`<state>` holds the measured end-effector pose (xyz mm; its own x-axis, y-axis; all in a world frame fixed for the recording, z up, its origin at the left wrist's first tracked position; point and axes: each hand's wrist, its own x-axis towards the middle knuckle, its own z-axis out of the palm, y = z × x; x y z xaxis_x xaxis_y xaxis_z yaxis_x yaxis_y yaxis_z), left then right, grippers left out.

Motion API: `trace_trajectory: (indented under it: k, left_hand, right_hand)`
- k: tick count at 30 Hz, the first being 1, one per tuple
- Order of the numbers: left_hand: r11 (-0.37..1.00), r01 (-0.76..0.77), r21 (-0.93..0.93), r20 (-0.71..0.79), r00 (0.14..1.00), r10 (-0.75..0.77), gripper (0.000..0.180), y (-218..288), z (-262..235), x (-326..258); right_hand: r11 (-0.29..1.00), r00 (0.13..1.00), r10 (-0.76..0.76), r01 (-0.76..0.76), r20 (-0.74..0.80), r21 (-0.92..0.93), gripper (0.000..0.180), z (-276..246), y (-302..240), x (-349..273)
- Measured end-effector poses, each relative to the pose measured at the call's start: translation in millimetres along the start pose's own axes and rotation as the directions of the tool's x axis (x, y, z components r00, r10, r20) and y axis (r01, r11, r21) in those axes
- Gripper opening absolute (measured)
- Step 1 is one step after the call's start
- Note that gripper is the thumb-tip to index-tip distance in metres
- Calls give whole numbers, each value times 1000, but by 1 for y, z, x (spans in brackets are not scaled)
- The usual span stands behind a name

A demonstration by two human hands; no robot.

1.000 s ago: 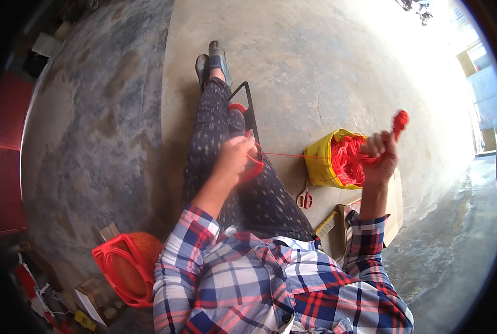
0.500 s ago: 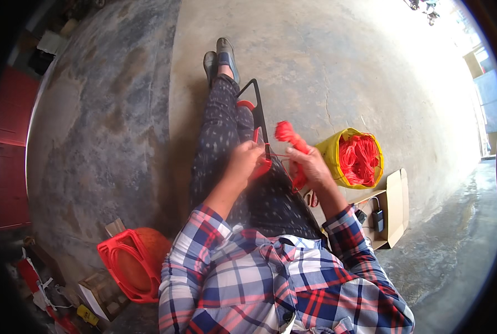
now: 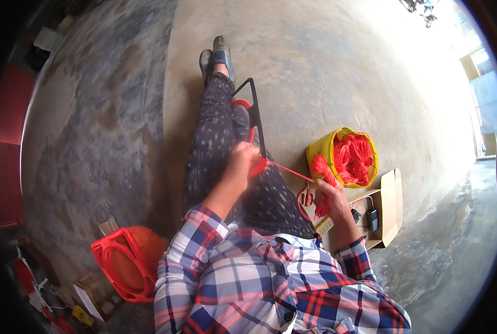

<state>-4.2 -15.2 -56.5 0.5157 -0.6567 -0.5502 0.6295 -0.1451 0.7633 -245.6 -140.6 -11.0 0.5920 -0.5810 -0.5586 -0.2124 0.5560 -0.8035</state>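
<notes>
head: right hand (image 3: 331,196) clenches red cord bundle (image 3: 320,166), likely soft, best held mid-length; left hand (image 3: 241,162), ten o'clock, grip unclear.

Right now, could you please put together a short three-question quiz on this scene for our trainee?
1. Multiple choice: what is gripped in the right hand?
A) the scissors
B) a bundle of red cord
C) the cardboard box
2. True or false: the yellow container has red cord inside it.
3. Fill in the gap: a straight red strand runs from the right hand toward the ____.

Key:
1. B
2. True
3. left hand
</notes>
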Motion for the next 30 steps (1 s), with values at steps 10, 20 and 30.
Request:
trace_trajectory:
  k: [10, 20, 30]
  left_hand:
    - [907, -271, 322, 401, 907, 128, 21, 53, 46, -76]
    - [894, -282, -347, 259, 888, 380, 24, 87, 25, -49]
    - [-164, -562, 810, 581, 738, 343, 18, 67, -22, -14]
  right_hand:
    - [965, 670, -25, -177, 742, 193, 59, 69, -9, 16]
    - [952, 642, 307, -209, 703, -225, 58, 78, -45, 49]
    - [924, 921, -151, 260, 359, -280, 26, 72, -19, 106]
